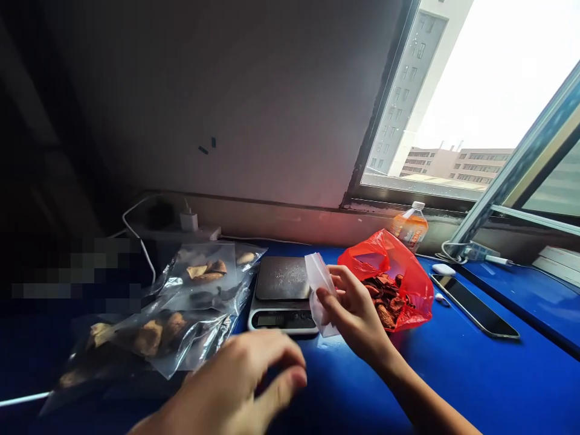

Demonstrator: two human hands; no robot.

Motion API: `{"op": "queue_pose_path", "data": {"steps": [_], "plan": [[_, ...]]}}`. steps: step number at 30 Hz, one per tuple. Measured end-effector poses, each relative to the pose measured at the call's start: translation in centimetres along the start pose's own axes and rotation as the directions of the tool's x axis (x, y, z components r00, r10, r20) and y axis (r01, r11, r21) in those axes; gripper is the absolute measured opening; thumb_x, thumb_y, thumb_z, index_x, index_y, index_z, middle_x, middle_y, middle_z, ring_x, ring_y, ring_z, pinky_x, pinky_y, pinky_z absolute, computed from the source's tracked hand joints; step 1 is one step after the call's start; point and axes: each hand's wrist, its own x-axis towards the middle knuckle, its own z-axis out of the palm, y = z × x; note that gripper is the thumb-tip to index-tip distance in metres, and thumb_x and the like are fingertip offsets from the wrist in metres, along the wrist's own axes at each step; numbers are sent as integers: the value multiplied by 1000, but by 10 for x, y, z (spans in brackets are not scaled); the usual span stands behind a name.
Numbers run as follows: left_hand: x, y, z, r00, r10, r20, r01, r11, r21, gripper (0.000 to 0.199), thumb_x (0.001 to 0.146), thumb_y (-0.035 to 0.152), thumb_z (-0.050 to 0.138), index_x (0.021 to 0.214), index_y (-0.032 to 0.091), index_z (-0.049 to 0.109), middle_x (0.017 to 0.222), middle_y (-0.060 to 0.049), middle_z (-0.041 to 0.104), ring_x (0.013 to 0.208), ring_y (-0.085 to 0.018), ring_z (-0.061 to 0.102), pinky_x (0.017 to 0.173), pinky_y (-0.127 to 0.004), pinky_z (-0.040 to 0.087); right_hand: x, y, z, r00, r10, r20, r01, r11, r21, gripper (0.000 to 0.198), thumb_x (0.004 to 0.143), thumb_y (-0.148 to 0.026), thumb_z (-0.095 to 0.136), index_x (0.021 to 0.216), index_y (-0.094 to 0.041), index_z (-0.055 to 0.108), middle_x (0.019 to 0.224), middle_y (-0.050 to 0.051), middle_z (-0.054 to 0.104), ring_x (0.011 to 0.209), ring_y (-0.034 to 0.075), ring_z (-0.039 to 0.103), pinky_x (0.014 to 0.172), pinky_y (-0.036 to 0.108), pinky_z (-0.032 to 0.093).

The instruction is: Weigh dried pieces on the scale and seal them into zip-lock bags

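Shiny blue tabletop (453,380), my right hand (356,311) pinching a translucent white plastic bag (319,293) by a black-and-grey digital scale (278,278), left hand (240,380) kinda loosely cupped.

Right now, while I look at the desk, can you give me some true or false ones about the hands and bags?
1. The right hand holds a small translucent bag. True.
2. A phone is in the left hand. False: the phone lies on the blue table, and nothing shows in the left hand.
3. The red bag has dark dried pieces inside. True.
4. The scale is on the windowsill. False: the scale sits on the table.
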Motion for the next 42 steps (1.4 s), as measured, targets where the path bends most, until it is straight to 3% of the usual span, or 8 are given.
{"op": "queue_pose_path", "data": {"steps": [2,7,14,22,28,32,35,42], "plan": [[32,8,-15,982,-152,-111,146,988,-58,28,93,46,49,90,25,67,85,0,70,78,-18,64,68,-26,48,-4,-1,6,999,-11,34,12,1000,-16,32,85,-49,60,102,-22,52,74,-3,52,51,8,48,44,20,38],[78,10,-19,994,-55,-92,33,974,-224,27,88,44,55,83,18,63,84,-2,70,78,-18,63,68,-24,46,-9,-6,3,985,-37,170,43,999,-33,38,84,-48,62,110,-21,53,76,-2,52,60,10,53,56,23,47],[77,-1,-17,994,-46,-100,23,975,-220,28,84,45,61,86,18,63,87,-3,70,83,-20,65,72,-27,50,-9,-7,-7,955,-65,289,101,989,-110,50,87,-46,59,134,-27,53,96,4,54,80,13,56,65,25,51],[78,-8,-14,994,2,-108,-37,948,-317,23,86,39,61,81,17,62,87,-3,70,82,-19,65,77,-30,52,-4,-4,-3,961,-70,268,89,994,-62,42,87,-39,59,126,-26,58,90,2,47,76,12,52,65,26,49],[74,-8,-18,986,14,-163,-22,999,-46,21,86,37,58,80,18,64,85,-2,68,85,-19,63,78,-29,47,-6,-6,6,984,-116,138,136,980,-142,29,81,-18,56,109,-20,48,71,-5,51,58,9,44,52,21,36],[67,-3,-17,984,19,-180,-20,1000,-3,20,86,35,56,77,18,64,81,-1,68,80,-17,62,72,-26,45,-9,-11,7,898,-434,74,416,780,-467,19,74,-6,50,86,-22,47,68,-4,52,60,10,47,56,23,36],[65,7,-20,975,17,-222,-9,999,37,20,84,35,56,74,19,63,74,1,66,73,-15,59,63,-24,42,-7,-24,-4,825,-565,16,442,627,-641,16,72,-4,48,72,-20,53,67,-1,54,62,11,48,59,25,37],[84,48,-43,951,215,-223,-124,924,362,16,79,25,55,66,18,61,64,2,61,57,-11,50,56,-26,33,-5,-70,-18,903,-356,241,352,290,-890,26,83,-20,54,107,-24,62,88,4,62,80,19,57,71,33,44]]}}
